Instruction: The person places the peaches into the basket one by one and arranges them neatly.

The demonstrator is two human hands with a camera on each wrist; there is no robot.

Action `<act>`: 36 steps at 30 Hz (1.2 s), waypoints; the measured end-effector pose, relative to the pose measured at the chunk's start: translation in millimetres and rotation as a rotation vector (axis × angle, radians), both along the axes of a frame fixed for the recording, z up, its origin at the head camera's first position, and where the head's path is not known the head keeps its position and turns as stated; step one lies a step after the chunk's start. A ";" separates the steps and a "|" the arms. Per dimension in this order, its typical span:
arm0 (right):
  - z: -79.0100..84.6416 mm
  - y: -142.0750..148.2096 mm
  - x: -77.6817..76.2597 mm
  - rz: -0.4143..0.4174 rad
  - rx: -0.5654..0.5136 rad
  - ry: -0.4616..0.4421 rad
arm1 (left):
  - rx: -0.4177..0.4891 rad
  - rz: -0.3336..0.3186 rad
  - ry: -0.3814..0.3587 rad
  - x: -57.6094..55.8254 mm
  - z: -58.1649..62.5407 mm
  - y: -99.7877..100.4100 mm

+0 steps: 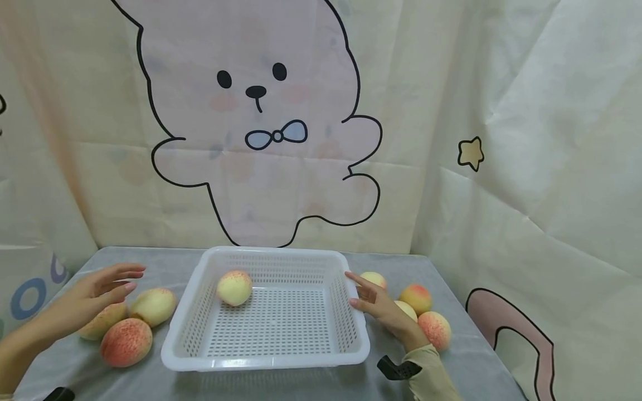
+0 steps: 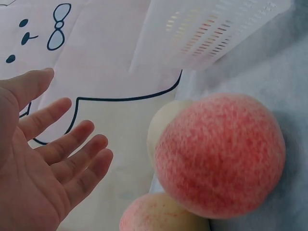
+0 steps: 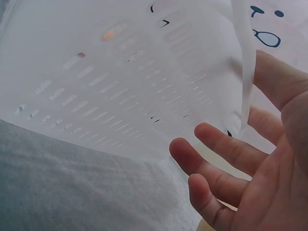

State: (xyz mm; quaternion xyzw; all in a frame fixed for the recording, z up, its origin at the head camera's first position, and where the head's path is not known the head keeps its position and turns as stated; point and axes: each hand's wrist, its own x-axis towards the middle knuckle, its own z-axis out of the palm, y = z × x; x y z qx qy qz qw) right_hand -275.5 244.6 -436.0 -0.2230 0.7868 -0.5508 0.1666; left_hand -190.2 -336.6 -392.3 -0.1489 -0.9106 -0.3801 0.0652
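White plastic basket (image 1: 266, 363), head view: set on grey cloth (image 1: 150, 384); one peach (image 1: 234, 288) contained, left side. Three peaches (image 1: 152, 307) are placed left, beside the left hand (image 1: 95, 298); four peaches (image 1: 434, 331) right, near the right hand (image 1: 385, 311), by which the rim is touched. Left wrist view: fingers spread, apart from the reddest peach (image 2: 221, 156). Right wrist view: fingers loosely parted, thumb tip hidden behind the rim.

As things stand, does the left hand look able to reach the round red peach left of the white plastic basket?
Probably yes: the left hand holds nothing, and nothing covers the round red peach. The white plastic basket stands beside it, not over it.
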 end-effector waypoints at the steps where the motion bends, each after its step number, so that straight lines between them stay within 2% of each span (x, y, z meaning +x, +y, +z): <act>1: 0.5 -0.1 0.7 -0.001 -0.002 0.003 | -0.005 0.011 -0.002 1.0 -0.5 -2.7; 5: 2.0 -0.4 2.7 -0.014 0.001 0.004 | -0.018 0.070 -0.057 4.7 -1.6 -14.7; 8: 1.6 -0.4 2.1 -0.008 0.002 0.009 | -0.011 0.109 -0.089 9.2 -6.8 -23.6; 14: 1.3 0.6 0.9 -0.007 0.011 -0.002 | 0.011 0.153 -0.104 19.4 -19.0 -40.0; 19: 3.3 0.5 1.9 -0.003 0.005 -0.005 | 0.048 0.161 -0.096 22.6 -28.3 -50.7; 28: -0.3 0.6 1.0 0.003 0.013 0.003 | 0.012 0.182 -0.240 21.0 -42.3 -63.1; 32: -0.4 0.3 0.4 0.001 0.009 -0.011 | -0.031 0.176 -0.262 20.2 -46.2 -67.8; 36: 0.4 0.3 -0.2 0.012 -0.004 -0.013 | -0.047 0.140 -0.285 16.5 -50.1 -72.8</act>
